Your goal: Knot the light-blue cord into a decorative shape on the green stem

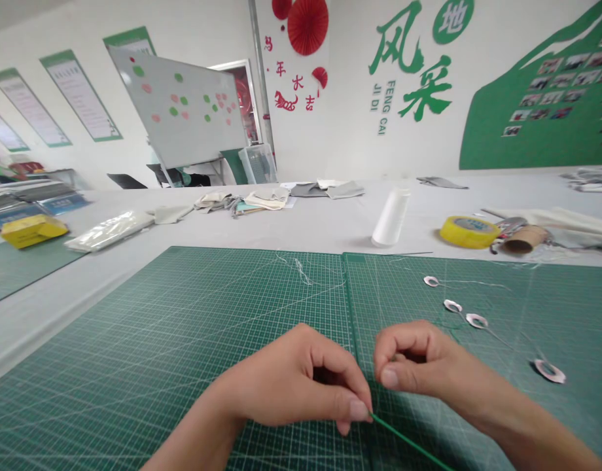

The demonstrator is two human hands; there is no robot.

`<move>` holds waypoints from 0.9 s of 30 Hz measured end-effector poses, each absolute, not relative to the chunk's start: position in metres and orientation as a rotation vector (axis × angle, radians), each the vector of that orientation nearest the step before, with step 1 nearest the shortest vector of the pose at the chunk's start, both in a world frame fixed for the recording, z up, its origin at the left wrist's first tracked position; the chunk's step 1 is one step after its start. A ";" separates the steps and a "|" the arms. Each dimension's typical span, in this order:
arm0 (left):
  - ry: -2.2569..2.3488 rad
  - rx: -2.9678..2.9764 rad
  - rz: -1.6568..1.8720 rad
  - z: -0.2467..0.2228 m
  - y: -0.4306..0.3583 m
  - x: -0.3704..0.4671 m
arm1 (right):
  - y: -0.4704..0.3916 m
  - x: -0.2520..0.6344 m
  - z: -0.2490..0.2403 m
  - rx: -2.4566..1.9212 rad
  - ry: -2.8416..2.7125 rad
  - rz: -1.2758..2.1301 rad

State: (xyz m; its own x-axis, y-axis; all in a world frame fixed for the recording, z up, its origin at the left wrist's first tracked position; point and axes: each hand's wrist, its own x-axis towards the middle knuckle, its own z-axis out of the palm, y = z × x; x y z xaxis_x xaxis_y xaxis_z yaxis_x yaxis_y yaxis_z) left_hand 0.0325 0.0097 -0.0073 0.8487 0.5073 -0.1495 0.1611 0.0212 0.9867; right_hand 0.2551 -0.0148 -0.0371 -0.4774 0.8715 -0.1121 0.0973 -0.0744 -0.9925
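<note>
My left hand (301, 383) is closed in a pinch on the end of a thin green cord (409, 443), which runs down and right out of view. Just to its right, my right hand (419, 360) is curled with thumb and forefinger pressed together; whatever it holds, if anything, is hidden. Both hands are over the green cutting mats (183, 327), near the seam between them. Right of my right hand lie several small white rings, among them one ring (477, 320) and a nearer ring (549, 371), with thin threads trailing from them.
Loose white thread (302, 271) lies at the mat's far edge. Beyond stand a white cone (391, 217), yellow tape roll (469, 231) and cardboard tube (525, 239). Fabric pieces (266, 197) lie farther back. At left are a yellow box (33, 230) and a plastic-wrapped packet (110, 230).
</note>
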 end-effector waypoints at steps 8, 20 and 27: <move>0.783 2.235 0.328 0.002 0.003 0.033 | -0.026 0.248 -0.014 -1.382 -2.039 0.963; 1.271 2.177 0.830 -0.011 0.011 0.043 | -0.039 0.219 -0.028 -1.263 -2.210 -0.118; 1.184 1.928 0.857 -0.014 0.014 0.042 | -0.036 0.216 -0.043 -1.300 -2.058 0.180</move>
